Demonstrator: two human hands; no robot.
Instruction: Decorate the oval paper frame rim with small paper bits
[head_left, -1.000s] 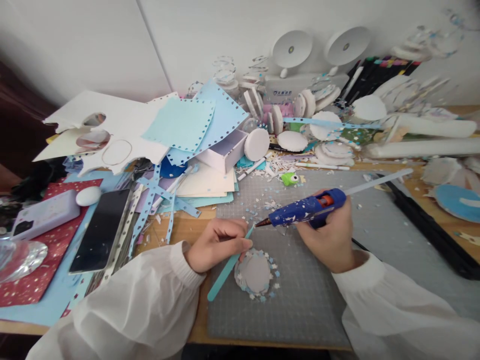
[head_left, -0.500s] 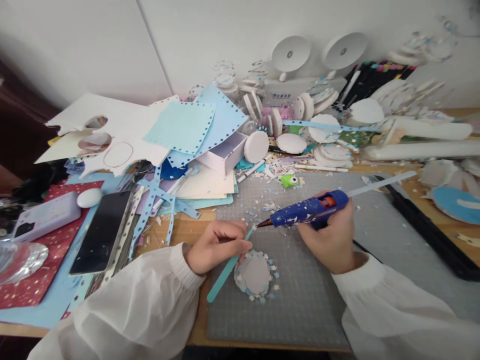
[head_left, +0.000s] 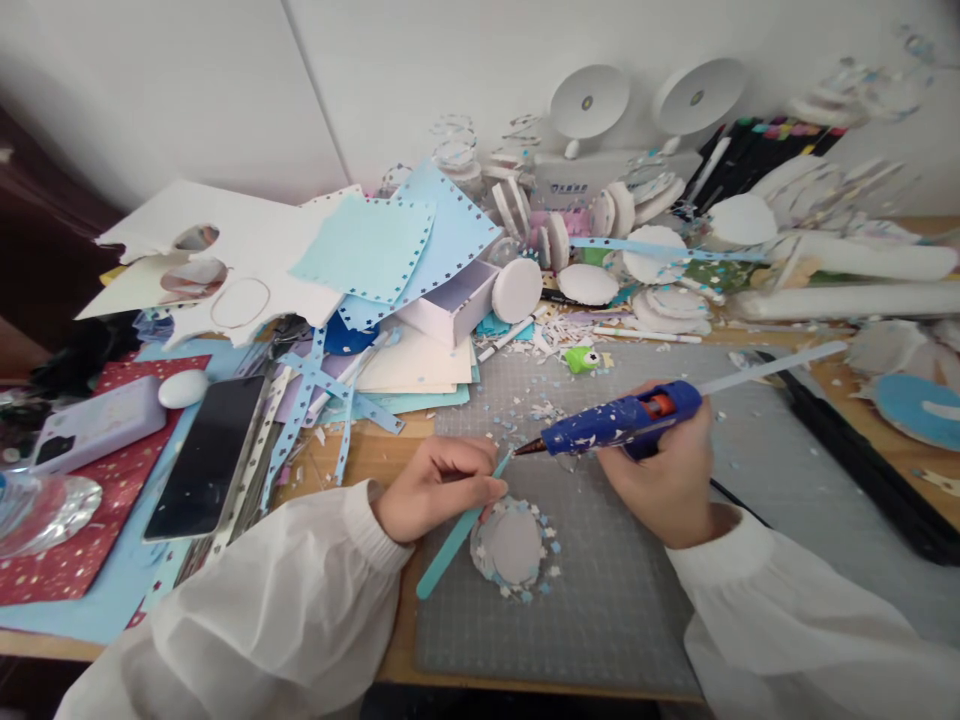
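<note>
My left hand (head_left: 444,487) pinches teal tweezers (head_left: 453,552) that slant across the mat, their tip pointing up and right. Something tiny and pale seems to sit at that tip, too small to make out. Wrapped round the handle of a blue hot glue gun (head_left: 604,424), my right hand (head_left: 664,480) keeps its nozzle at the tweezers' tip. A clear glue stick (head_left: 776,366) juts from the gun's back. Just below my left hand lies a white paper disc (head_left: 513,545) ringed with small blue and white stars.
A grey cutting mat (head_left: 585,620) lies under my hands. Behind it are a green frog-like figure (head_left: 581,359), paper scraps, an open white box (head_left: 448,318) and several white discs. A phone (head_left: 206,455) lies left; a long black tool (head_left: 862,455) lies right.
Both hands, the tweezers and the glue gun hold almost the same pose. The whole view has shifted slightly, with the background a little further right.
</note>
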